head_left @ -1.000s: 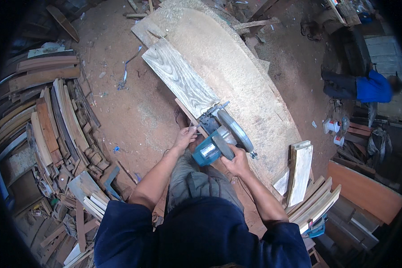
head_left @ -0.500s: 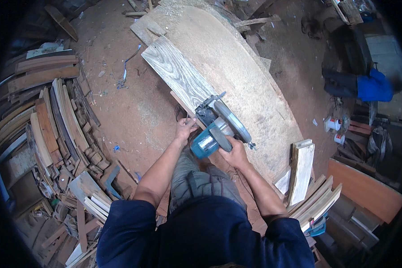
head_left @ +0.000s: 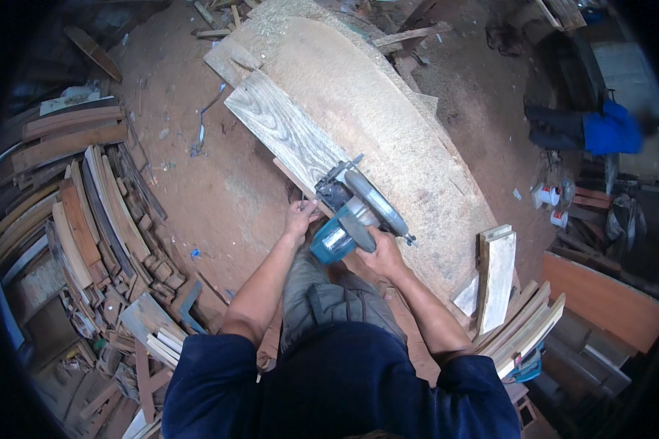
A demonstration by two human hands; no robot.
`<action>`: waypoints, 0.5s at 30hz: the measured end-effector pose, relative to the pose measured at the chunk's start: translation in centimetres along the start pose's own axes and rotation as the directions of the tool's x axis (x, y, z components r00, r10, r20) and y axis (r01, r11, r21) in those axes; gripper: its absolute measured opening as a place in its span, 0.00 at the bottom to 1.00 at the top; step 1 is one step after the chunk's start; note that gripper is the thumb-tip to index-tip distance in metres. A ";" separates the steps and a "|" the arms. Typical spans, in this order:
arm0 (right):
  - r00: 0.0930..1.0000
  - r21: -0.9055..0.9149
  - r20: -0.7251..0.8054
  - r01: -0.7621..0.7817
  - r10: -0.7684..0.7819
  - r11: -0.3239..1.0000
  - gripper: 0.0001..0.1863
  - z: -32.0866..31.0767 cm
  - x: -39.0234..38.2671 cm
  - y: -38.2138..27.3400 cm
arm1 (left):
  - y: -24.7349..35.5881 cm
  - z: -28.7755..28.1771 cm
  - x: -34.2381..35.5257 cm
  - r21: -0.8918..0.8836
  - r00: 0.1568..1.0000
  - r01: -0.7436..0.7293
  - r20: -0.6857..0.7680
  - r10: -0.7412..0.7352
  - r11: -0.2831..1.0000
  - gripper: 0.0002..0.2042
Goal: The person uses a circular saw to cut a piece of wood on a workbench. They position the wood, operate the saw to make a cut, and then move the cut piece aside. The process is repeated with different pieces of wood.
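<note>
My right hand [head_left: 382, 254] is wrapped round the rear handle of a teal and black circular saw [head_left: 337, 238]. The saw rests across the near end of a grey-grained wooden board [head_left: 285, 124], which lies slanting along the left side of a sawdust-covered worktop [head_left: 417, 161]. Beside the saw's base, my left hand [head_left: 300, 218] has its fingers closed at the edge of a narrow wooden strip [head_left: 294, 178] along the board's left side. The fingertips are partly hidden there. The blade's underside is out of sight.
Stacked planks and offcuts [head_left: 80, 227] fill the left side. Short pale boards [head_left: 496, 282] stand at the worktop's near right end, next to more planks [head_left: 527, 329]. An orange-brown panel [head_left: 604, 296] leans at right. A person in blue [head_left: 611, 132] is farther off, near white buckets [head_left: 545, 196].
The view has shifted slightly, with the board's far end appearing a little lower and farther left. Both hands keep nearly the same places, the right still on the saw handle.
</note>
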State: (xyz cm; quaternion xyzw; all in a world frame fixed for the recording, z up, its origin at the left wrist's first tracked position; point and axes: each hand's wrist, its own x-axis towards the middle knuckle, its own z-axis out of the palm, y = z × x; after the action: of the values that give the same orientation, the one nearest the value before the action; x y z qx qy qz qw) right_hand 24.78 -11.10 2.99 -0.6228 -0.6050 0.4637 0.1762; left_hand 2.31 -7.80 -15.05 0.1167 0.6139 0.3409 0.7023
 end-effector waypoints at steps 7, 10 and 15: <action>0.999 -0.037 0.051 -0.016 0.018 0.999 0.27 0.6 0.8 0.8 | -0.2 -1.0 1.5 0.004 0.999 -0.005 -0.049 0.005 1.000 0.13; 0.999 -0.061 0.045 -0.001 0.004 0.998 0.28 1.8 1.4 1.6 | 0.5 -1.6 1.8 0.020 0.999 0.005 -0.040 -0.005 1.000 0.13; 0.999 -0.056 0.039 -0.022 0.024 0.998 0.27 1.3 2.4 -0.3 | 3.6 -1.1 0.9 0.220 0.992 -0.106 -0.048 0.120 0.970 0.24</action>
State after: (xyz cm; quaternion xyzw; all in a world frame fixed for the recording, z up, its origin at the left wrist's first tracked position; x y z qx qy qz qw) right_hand 23.19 -9.31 1.71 -0.6253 -0.6136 0.4609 0.1415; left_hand 0.10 -4.84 -13.88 0.2168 0.6611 0.3148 0.6457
